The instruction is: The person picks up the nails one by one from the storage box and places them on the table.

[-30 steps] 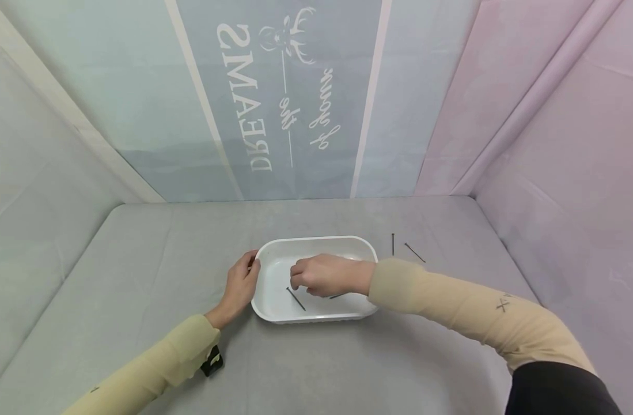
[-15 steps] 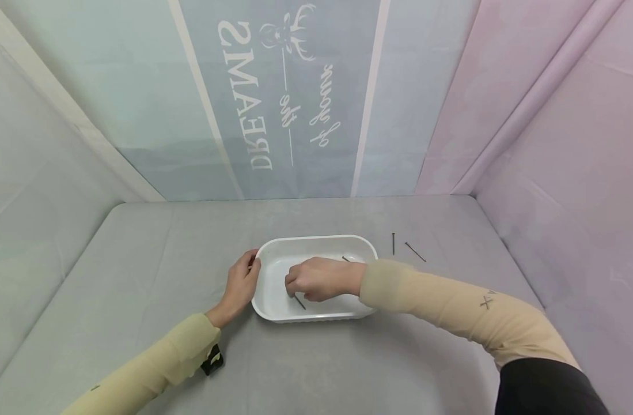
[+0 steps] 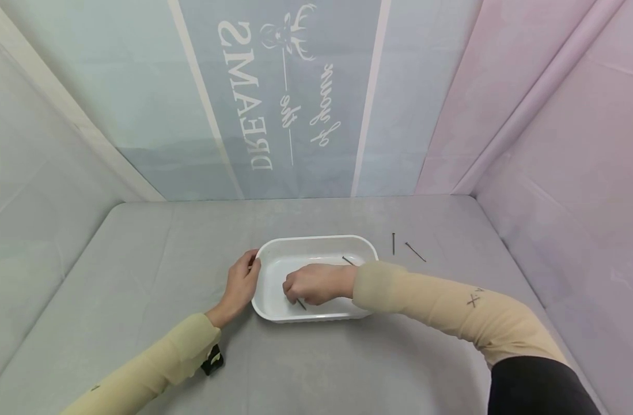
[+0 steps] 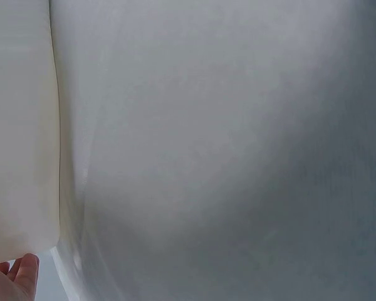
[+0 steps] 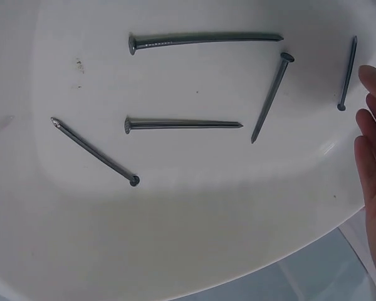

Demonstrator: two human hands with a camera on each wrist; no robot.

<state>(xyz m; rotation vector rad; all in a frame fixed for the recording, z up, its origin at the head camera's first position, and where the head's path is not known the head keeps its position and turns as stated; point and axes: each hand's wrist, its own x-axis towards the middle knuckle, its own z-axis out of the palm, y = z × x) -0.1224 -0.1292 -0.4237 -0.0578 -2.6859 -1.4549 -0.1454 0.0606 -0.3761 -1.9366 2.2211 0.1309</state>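
A white oblong tray (image 3: 316, 318) stands on the grey-covered surface. At its left end my left hand (image 3: 239, 283) grips the rim, fingers on the outer side; only the fingertips (image 4: 26, 273) show in the left wrist view. My right hand (image 3: 316, 282) is low inside the tray, fingers loosely bent over a nail (image 3: 302, 304). In the right wrist view this nail (image 5: 348, 75) lies beside the fingertips with a small gap. Other nails lie on the tray floor, among them a long nail (image 5: 207, 41) and a slanted nail (image 5: 272, 97). Another nail (image 3: 348, 261) shows behind the right wrist.
Two loose nails, one upright in view (image 3: 393, 244) and one slanting (image 3: 415, 252), lie on the surface right of the tray. A black object (image 3: 212, 361) sits at the left wrist. Fabric walls (image 3: 295, 115) with printed lettering enclose the surface.
My right hand has moved slightly left and toward me, down over the nail at the tray's front left. A nail behind the wrist has come into view. The left hand stays still.
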